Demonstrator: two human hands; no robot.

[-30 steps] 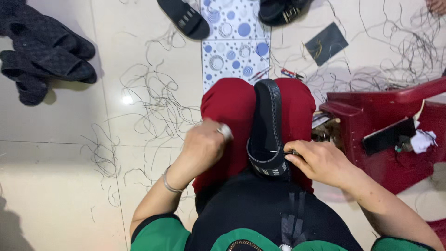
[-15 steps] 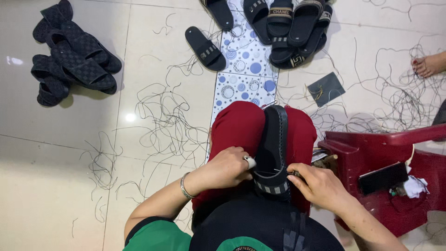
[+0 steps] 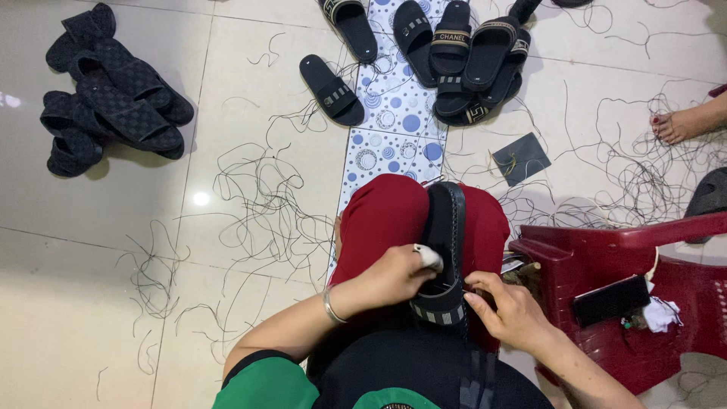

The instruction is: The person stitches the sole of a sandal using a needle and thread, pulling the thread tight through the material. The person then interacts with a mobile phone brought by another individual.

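Both hands work one black slide sandal (image 3: 447, 242) lying lengthwise on the red-clad lap. Left hand (image 3: 394, 276), its fingertip wrapped white, curls over the sandal's near left edge, gripping it; right hand (image 3: 511, 310) pinches the near right edge by the striped strap. Loose threads (image 3: 257, 204) litter the floor (image 3: 113, 227); a red plastic stool (image 3: 621, 257) stands right.

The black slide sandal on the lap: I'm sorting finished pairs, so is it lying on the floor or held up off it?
Off the floor. The black slide sandal lies lengthwise between red-clad knees, left hand and right hand gripping its strap end.
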